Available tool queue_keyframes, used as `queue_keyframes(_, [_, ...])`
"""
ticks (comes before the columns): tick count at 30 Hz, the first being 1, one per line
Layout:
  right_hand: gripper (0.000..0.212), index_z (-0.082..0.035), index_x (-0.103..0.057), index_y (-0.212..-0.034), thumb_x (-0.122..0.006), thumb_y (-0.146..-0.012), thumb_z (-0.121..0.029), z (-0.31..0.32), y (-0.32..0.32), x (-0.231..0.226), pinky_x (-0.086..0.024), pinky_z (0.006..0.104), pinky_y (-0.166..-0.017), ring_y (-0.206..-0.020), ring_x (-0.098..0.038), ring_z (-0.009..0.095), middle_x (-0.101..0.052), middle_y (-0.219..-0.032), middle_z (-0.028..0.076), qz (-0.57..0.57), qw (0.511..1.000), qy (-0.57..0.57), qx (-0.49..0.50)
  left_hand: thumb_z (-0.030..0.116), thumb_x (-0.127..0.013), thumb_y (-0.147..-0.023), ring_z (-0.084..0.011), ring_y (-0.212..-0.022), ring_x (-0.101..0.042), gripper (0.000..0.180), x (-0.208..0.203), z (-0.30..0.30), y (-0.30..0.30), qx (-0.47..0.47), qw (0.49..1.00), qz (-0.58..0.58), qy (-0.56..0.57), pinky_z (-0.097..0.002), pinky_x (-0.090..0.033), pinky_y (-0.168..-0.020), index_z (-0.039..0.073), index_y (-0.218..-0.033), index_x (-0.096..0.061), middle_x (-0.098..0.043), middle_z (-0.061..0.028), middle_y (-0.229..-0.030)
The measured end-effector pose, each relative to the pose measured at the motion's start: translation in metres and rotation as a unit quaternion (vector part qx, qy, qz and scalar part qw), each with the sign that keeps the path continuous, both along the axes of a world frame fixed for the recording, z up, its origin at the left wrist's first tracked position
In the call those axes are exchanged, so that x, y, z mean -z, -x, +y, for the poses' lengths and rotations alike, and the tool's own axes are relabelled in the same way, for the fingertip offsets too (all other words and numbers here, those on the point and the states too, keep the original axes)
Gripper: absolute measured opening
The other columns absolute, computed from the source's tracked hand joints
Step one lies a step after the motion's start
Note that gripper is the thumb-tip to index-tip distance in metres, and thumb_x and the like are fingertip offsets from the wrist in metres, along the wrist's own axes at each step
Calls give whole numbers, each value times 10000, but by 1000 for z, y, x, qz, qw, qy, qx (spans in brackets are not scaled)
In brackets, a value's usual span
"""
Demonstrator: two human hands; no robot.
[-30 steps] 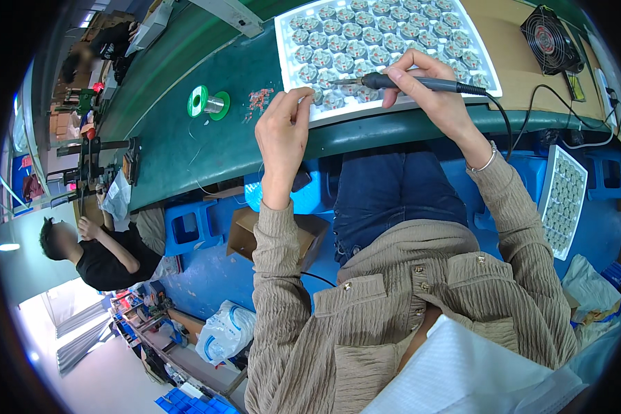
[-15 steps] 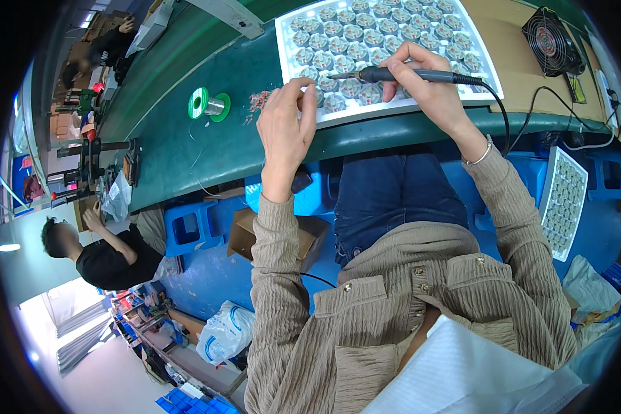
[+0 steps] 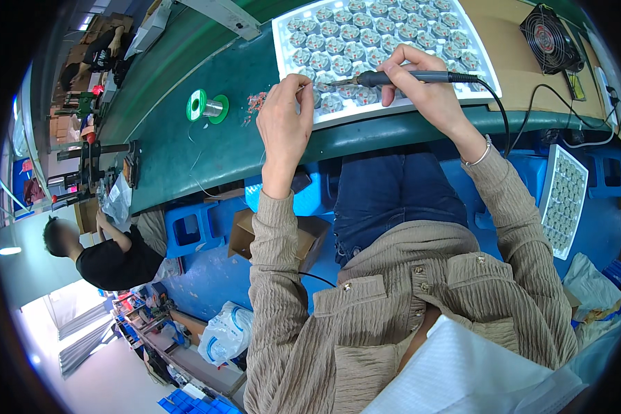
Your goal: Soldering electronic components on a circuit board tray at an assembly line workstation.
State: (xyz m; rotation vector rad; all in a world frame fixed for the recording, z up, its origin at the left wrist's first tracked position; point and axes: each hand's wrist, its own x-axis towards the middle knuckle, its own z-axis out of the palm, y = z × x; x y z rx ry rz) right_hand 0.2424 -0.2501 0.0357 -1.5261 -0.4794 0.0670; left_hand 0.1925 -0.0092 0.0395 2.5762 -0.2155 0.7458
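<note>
My right hand grips a soldering iron like a pen, its tip pointing left over the white tray. The tray holds rows of round grey parts with small orange-red pieces on top. At the tray's near left corner my left hand is closed in a pinch close to the iron's tip. A thin strand shows beside that wrist, looking like solder wire from the spool on the green table; the pinched end is mostly hidden by the fingers. Small orange-red components lie left of this hand.
A black fan stands at the right on a brown board, near cables. Another filled tray leans below the table at right. Blue stools and a cardboard box are beneath. One co-worker sits at left.
The soldering iron's tip has shifted slightly right and down, with my right hand moving a little. My left hand stays pinched in nearly the same place. The tray appears shifted slightly left.
</note>
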Motion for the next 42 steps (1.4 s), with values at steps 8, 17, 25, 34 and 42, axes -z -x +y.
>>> queue_keyframes(8, [162, -55, -708, -922, -623, -985, -177, -1, 0, 0, -561, 232, -660, -650, -741, 178, -730, -672, 65, 4, 1000, 3, -5, 33, -700, -901, -186, -693, -585, 112, 2, -2, 0, -4, 1000, 11, -11, -326, -469, -634, 91, -995, -682, -634, -10, -783])
queue_keyframes(17, [175, -65, -699, -948, -628, -1018, -209, 0, -4, 5, -580, 249, -692, -699, -756, 188, -754, -724, 76, -6, 999, -35, 1, 56, -704, -921, -183, -708, -585, 84, -7, 0, -4, -21, 999, 35, 26, -332, -467, -626, 92, -994, -685, -642, -10, -786])
queue_keyframes(25, [178, -65, -692, -945, -631, -1025, -213, 4, -4, 2, -580, 249, -715, -725, -761, 191, -768, -748, 89, -9, 1000, -22, -1, 66, -715, -916, -187, -715, -589, 86, 2, 3, -13, -34, 999, -2, 17, -334, -470, -625, 91, -996, -692, -657, -17, -783])
queue_keyframes(34, [174, -52, -690, -952, -634, -1022, -200, 6, -6, 1, -576, 250, -720, -735, -760, 181, -777, -762, 92, -4, 1000, -15, -15, 61, -721, -905, -188, -713, -591, 97, 4, 3, -14, -35, 999, 4, 20, -331, -472, -627, 88, -994, -691, -654, -13, -773])
queue_keyframes(42, [180, -51, -694, -960, -637, -1025, -209, 6, -6, 3, -572, 245, -717, -737, -760, 180, -779, -767, 93, -3, 1000, -3, -17, 52, -720, -901, -187, -709, -593, 105, 4, 2, -15, -24, 1000, -1, -5, -326, -472, -622, 95, -993, -695, -655, -12, -775])
